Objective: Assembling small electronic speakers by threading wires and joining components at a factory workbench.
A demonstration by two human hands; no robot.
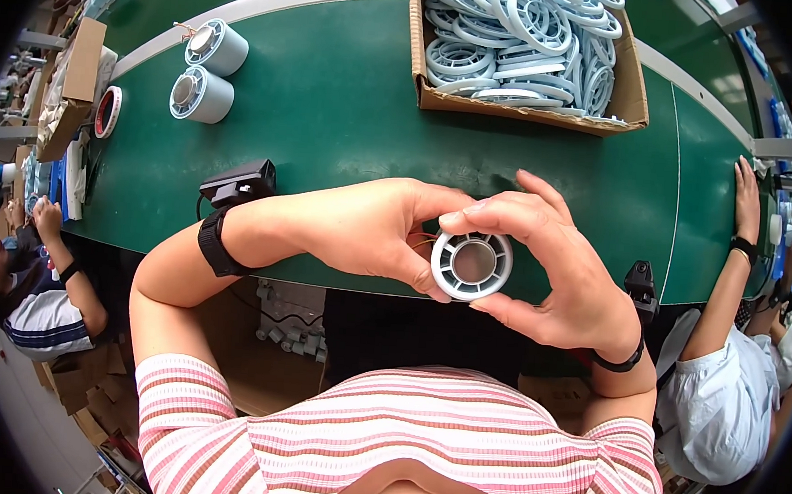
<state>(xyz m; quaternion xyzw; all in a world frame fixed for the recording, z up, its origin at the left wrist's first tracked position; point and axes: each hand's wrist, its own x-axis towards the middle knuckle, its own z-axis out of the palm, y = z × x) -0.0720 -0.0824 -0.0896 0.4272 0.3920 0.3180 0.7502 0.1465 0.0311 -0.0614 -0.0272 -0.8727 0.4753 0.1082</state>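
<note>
Between my two hands, over the near edge of the green table, is a light blue round fan-motor housing (474, 261) with a spoked ring and a metallic grey centre facing up. My left hand (388, 228) closes on its left side, thumb at the lower rim. Thin reddish wires show beside those fingers. My right hand (551, 267) grips the same housing from the right, fingers at the top rim and thumb at the bottom. Two similar housings, one (202, 95) in front of the other (217, 46), stand at the far left with metallic centres; the farther one has wires sticking out.
An open cardboard box (524, 116) full of light blue spoked rings (540, 23) stands at the back right. A tape roll (107, 112) lies at the left edge near a carton (75, 87). Co-workers sit on both sides; one person's hand (746, 203) rests on the table at right.
</note>
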